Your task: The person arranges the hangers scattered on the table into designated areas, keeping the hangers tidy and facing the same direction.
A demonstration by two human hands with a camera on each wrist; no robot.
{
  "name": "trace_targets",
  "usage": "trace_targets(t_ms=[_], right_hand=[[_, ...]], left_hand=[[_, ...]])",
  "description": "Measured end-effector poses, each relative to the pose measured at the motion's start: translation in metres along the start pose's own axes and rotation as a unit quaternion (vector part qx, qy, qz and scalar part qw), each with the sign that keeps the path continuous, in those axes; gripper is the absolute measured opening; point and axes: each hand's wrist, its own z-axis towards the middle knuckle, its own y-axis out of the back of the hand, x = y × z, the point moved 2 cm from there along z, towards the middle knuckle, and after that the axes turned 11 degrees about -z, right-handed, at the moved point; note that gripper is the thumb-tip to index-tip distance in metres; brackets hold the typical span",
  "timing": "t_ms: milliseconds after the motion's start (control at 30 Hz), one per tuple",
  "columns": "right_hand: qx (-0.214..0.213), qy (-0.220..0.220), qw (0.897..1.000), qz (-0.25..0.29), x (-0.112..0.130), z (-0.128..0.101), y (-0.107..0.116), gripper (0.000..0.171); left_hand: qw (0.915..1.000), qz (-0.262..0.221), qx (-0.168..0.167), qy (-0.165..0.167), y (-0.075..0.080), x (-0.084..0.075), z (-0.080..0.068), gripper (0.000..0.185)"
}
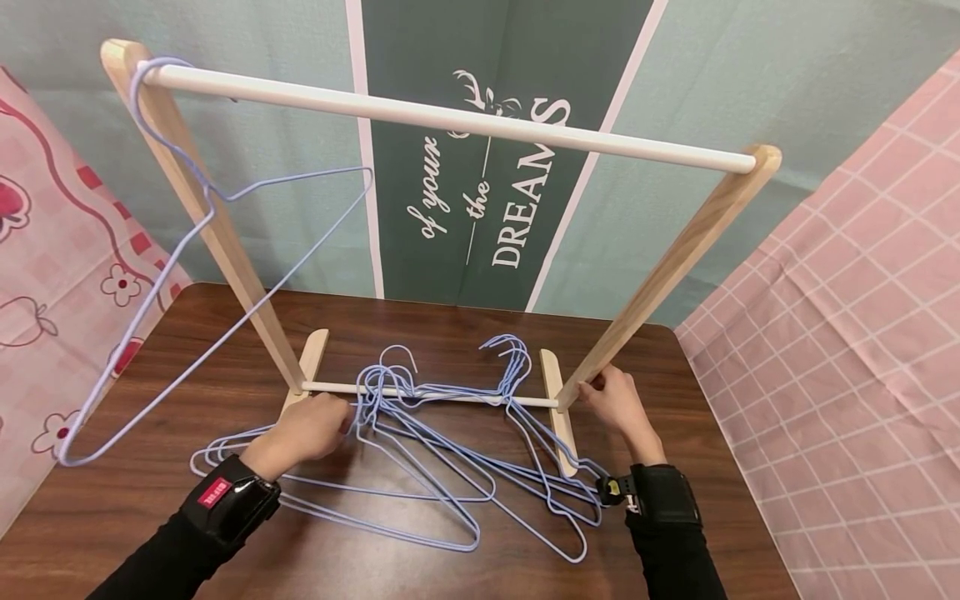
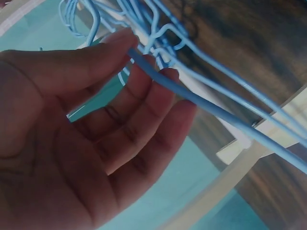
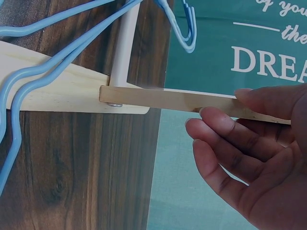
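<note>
My left hand (image 1: 318,425) is at the left side of a loose heap of blue wire hangers (image 1: 382,392) on the table. In the left wrist view its thumb and fingers pinch the wire of one blue hanger (image 2: 225,115). My right hand (image 1: 618,404) holds the lower part of the rack's right wooden post (image 1: 667,271), thumb on one side and fingers on the other, as the right wrist view shows. One more blue hanger (image 1: 300,177) hangs by its hook at the left end of the white top rod (image 1: 450,114).
The rack's left post (image 1: 217,225) stands beyond my left hand. A white lower rod (image 1: 536,402) joins both posts near the table, partly behind the heaped hangers. Wooden feet (image 1: 551,375) rest on the brown table (image 1: 637,350). Cloth with printed lettering (image 1: 517,208) hangs behind.
</note>
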Motion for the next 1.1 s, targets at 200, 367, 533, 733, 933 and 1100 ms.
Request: trace_targets(t_ms=[200, 367, 533, 733, 933, 1100], right_hand=[[-0.001, 0.002, 1.0, 0.001, 0.0, 0.0, 0.0, 0.017], [0.0, 0.001, 1.0, 0.005, 0.0, -0.001, 0.0, 0.017], [-0.002, 0.005, 1.0, 0.003, 0.0, -0.001, 0.0, 0.018], [-0.003, 0.002, 1.0, 0.007, -0.001, 0.0, 0.0, 0.018], [-0.006, 0.002, 1.0, 0.007, 0.0, 0.0, 0.0, 0.018], [-0.001, -0.001, 1.0, 0.012, 0.0, 0.0, 0.0, 0.019]], left_hand=[[0.9994, 0.02, 0.004, -0.027, 0.006, -0.003, -0.003, 0.026], [0.9992, 0.026, -0.001, -0.032, 0.008, -0.004, -0.007, 0.026], [0.999, 0.03, -0.008, -0.032, 0.01, -0.007, -0.014, 0.025], [0.9993, 0.032, -0.001, -0.02, 0.014, -0.009, -0.018, 0.022], [0.999, 0.037, -0.01, -0.023, 0.021, -0.012, -0.021, 0.021], [0.999, 0.037, -0.013, -0.02, 0.027, -0.014, -0.022, 0.02]])
